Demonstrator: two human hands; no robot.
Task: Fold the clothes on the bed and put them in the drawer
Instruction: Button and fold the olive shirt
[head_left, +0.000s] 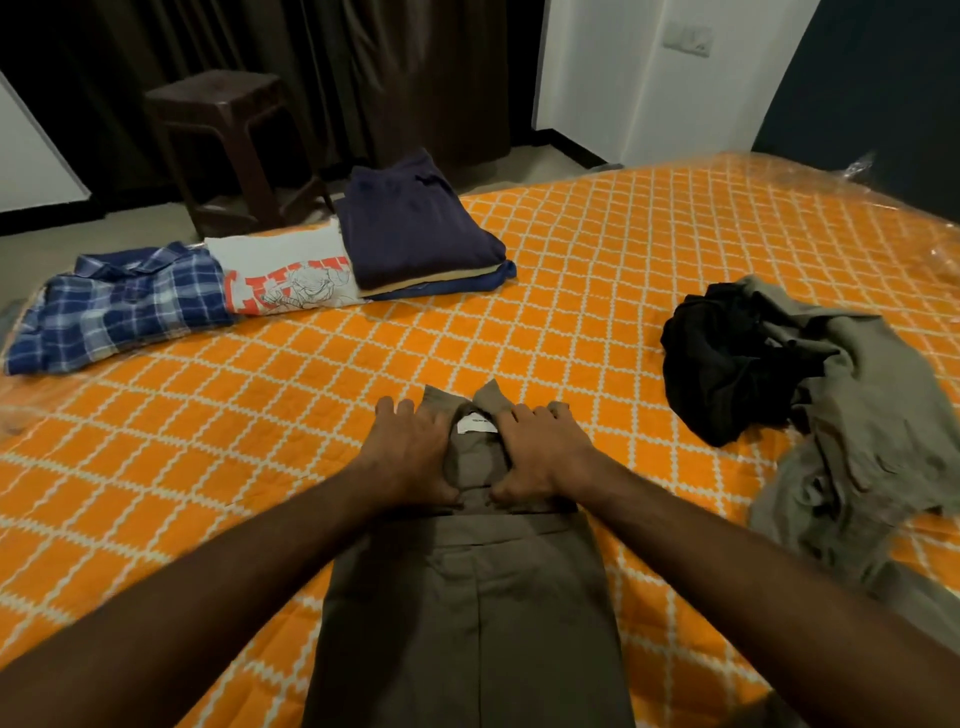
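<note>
Head view, looking down along both forearms to a bed (597, 249) covered by an orange, white-latticed sheet. At near centre lies an olive-brown collared shirt (470, 613), folded into a long narrow strip running from the near edge toward the far side, collar and white neck label (477, 424) at its far end. Left hand (410, 457) and right hand (543, 457) rest palm down on the shirt's shoulders, one either side of the label; the fingers are spread and pressed flat on the cloth, thumbs pointing inward toward each other, so neither grip is closed on anything. At far left sits a row of folded garments: a blue plaid shirt (119, 306), a white printed T-shirt (291, 280) beside it, and a dark navy garment (415, 228) topping a small stack. At right, well apart from the hands, lies an unfolded heap: a black garment (727, 364) touching a crumpled grey-green garment (872, 415). Beyond the bed stand a dark brown plastic stool (228, 140) and dark curtains (389, 67).
</note>
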